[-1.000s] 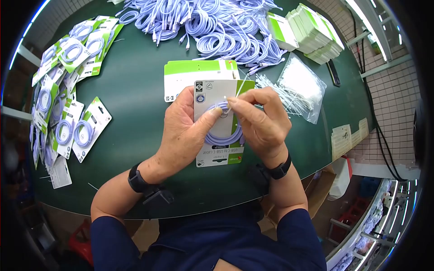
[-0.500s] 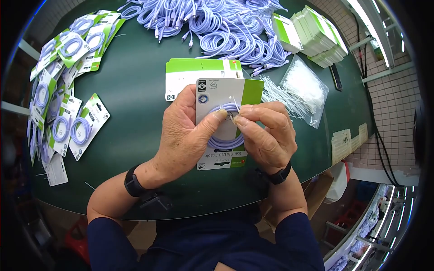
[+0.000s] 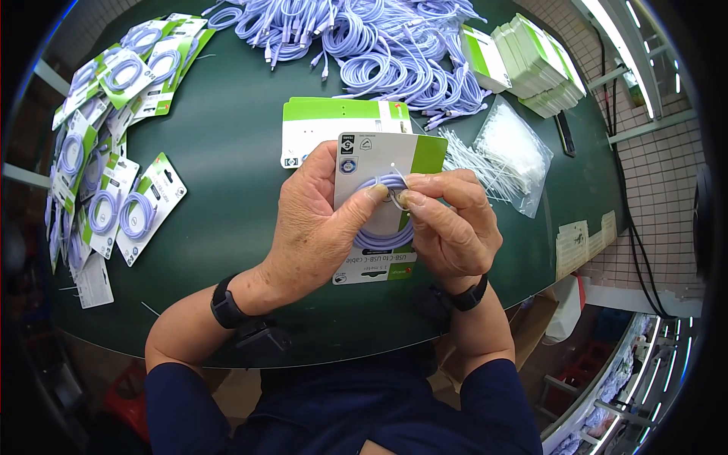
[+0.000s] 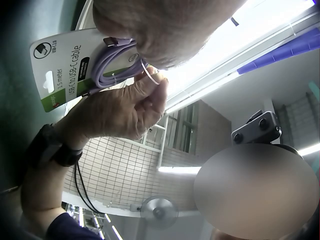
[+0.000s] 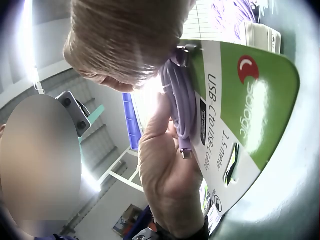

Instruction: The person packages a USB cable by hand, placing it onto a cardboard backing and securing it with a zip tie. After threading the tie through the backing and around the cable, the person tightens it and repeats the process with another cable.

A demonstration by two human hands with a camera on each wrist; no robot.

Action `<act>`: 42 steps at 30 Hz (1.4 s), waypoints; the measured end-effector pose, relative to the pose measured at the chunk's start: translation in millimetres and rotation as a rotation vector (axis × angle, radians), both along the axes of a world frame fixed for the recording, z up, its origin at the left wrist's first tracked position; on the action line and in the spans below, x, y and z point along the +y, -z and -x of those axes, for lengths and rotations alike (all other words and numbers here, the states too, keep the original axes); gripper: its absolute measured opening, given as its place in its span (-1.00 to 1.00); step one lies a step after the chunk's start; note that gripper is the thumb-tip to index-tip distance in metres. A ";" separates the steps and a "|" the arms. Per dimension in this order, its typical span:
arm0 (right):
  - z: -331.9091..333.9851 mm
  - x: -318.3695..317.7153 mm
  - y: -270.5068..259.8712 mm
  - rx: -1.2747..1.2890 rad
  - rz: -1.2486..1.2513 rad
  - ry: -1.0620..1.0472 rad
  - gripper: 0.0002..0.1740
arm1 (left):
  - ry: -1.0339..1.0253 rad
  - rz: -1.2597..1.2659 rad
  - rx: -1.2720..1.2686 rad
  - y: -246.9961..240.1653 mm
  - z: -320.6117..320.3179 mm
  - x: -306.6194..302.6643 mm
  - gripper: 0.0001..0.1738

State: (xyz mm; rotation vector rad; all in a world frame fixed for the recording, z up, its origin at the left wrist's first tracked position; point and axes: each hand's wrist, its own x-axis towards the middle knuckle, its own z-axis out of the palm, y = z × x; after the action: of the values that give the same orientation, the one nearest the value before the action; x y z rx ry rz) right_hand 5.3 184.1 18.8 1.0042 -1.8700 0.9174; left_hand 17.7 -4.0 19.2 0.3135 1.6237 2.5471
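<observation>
In the head view, my left hand (image 3: 315, 224) grips a white and green packaging card (image 3: 375, 159), its thumb pressing on a coiled lilac USB-C cable (image 3: 387, 242) that lies against the card. The printing on the card is upside down here. My right hand (image 3: 459, 231) pinches a thin white cable tie (image 4: 151, 76) between thumb and forefinger at the top of the coil. In the left wrist view, the tie curves in a loop by those fingertips. A metal plug of the cable (image 5: 185, 152) shows beside the card in the right wrist view.
Behind the held card lies a pile of blank cards (image 3: 307, 136). A heap of lilac cables (image 3: 379, 57) covers the back. At right are stacked cards (image 3: 531, 64), loose ties (image 3: 474, 167) and a plastic bag of white pieces (image 3: 512, 144). Carded cables (image 3: 72, 155) pile up at left.
My right fingers have moved down closer to the left thumb, and the tie's long end no longer sticks up above the card. My left hand keeps its hold on card and coil.
</observation>
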 end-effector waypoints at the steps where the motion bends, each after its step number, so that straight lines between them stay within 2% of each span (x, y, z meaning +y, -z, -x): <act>1: -0.2 -0.1 -0.3 0.001 -0.001 -0.001 -0.80 | -0.002 0.003 0.003 0.2 0.0 0.1 -0.61; 17: 2.6 -1.3 -3.5 -0.029 -0.030 0.073 -0.78 | -0.003 0.031 0.033 2.8 0.1 0.5 -0.62; 24: 3.9 -1.3 -16.4 -0.219 -0.009 0.061 -0.80 | -0.016 0.142 0.168 11.0 -0.8 0.6 -0.60; 32: 1.9 -0.3 -20.1 -0.144 -0.111 0.083 -0.77 | -0.022 0.169 0.164 9.6 2.4 -1.2 -0.62; 40: 3.2 3.8 -24.0 -0.250 -0.086 0.046 -0.74 | -0.016 0.206 0.165 7.8 4.7 -3.5 -0.62; 42: 1.4 4.9 -24.7 -0.286 -0.008 0.035 -0.75 | -0.003 0.236 0.168 8.1 6.2 -4.4 -0.60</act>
State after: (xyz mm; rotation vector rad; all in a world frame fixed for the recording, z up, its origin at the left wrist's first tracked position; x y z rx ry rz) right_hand 3.9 189.0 43.5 0.8784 -2.1207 1.0789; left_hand 11.5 -8.4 11.1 0.5131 1.9610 2.3535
